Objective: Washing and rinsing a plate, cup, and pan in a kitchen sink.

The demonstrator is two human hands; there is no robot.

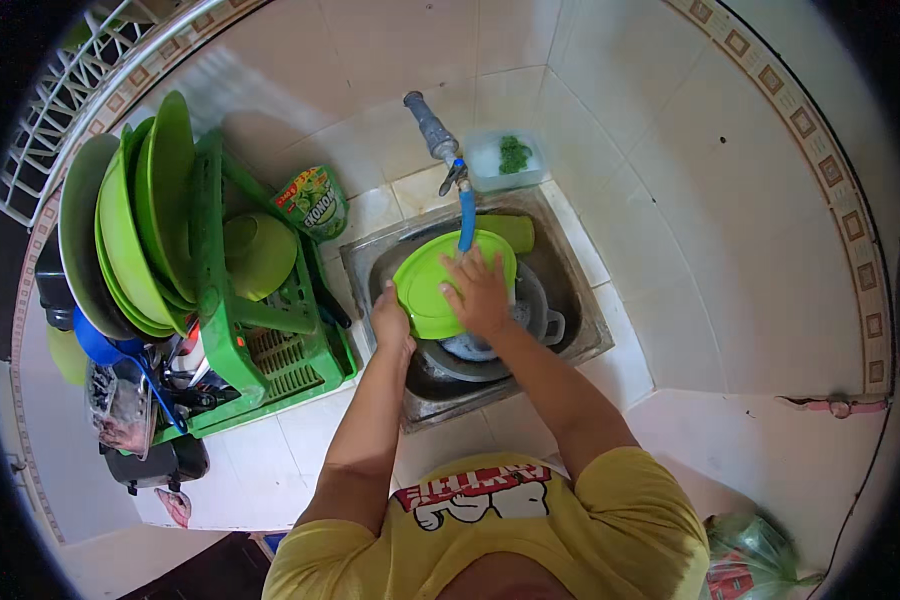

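Note:
My left hand (391,321) grips the left edge of a light green plastic lid (420,296), tilted over the sink (589,319). My right hand (480,291) lies on the lid's upper face with its fingers spread. Directly above those fingertips ends the blue hose (467,217) of the tap (436,135); whether water runs is hard to tell. Below the lid, a grey metal pot (532,292) with a side handle sits in the basin, partly hidden, with suds showing. Behind the lid lies another green item (523,232), mostly covered.
Left of the sink stands a green plastic dish rack (229,330) with green plates (169,202), a green bowl (259,255) and a blue ladle-like utensil (150,382). A dish-soap pouch (313,202) leans by the wall. A clear container (487,161) holds a green scrubber (514,154).

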